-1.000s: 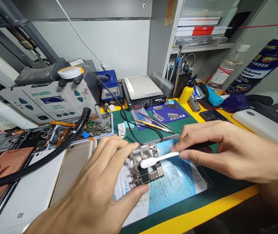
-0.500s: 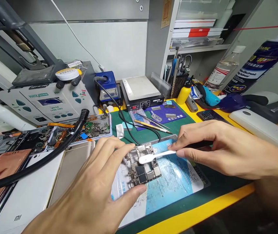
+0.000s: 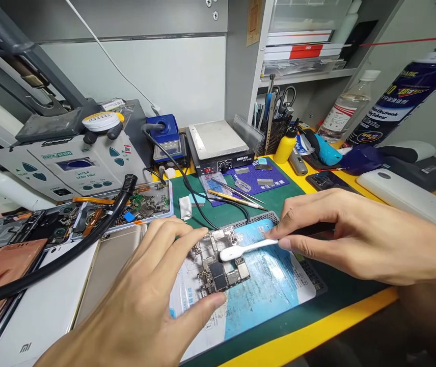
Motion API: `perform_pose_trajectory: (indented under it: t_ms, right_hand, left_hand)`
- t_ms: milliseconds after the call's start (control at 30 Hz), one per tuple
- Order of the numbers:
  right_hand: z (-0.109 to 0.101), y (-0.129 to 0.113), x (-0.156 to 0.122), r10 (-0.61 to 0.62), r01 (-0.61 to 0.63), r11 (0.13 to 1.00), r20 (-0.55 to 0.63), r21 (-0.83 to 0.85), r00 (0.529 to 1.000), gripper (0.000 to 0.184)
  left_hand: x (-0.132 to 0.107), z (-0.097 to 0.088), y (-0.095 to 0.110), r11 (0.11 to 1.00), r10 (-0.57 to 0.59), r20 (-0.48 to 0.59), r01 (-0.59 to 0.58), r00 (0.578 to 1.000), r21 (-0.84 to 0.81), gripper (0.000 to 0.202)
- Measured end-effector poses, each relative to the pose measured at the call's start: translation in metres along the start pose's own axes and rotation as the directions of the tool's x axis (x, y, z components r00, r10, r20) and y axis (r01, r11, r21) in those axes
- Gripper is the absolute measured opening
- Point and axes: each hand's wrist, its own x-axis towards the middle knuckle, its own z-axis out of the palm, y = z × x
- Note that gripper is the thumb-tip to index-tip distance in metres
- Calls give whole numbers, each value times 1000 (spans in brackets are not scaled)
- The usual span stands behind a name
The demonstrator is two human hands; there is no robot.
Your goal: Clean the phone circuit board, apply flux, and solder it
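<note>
A small phone circuit board [image 3: 218, 262] lies on a blue and white printed sheet [image 3: 267, 285] over the green mat. My left hand [image 3: 145, 300] pinches the board between thumb and forefinger, holding it by its near and far edges. My right hand [image 3: 355, 239] is closed on a white brush-like tool [image 3: 246, 249]. The tool's pale head rests on the board's upper right part.
A grey rework station [image 3: 76, 163], a black hose [image 3: 69, 250] and opened phones [image 3: 30, 285] fill the left. Tweezers [image 3: 237, 196], a hot plate [image 3: 218, 140], a yellow bottle [image 3: 284, 145] and a spray can [image 3: 397, 102] stand behind. The yellow table edge [image 3: 317, 336] runs in front.
The white tool's head slid slightly back and forth over the board. The view drifted a little, so everything sits slightly further left. Both hands keep their grips.
</note>
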Motion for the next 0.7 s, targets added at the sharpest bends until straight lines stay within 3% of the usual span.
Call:
perform_pose_trajectory:
  t_ms: [700]
  right_hand:
    - [-3,6,-4,12,-13,999,-36,-30,999,10]
  left_hand:
    - [0,-2,1,998,49,-31,-48,998,28,56]
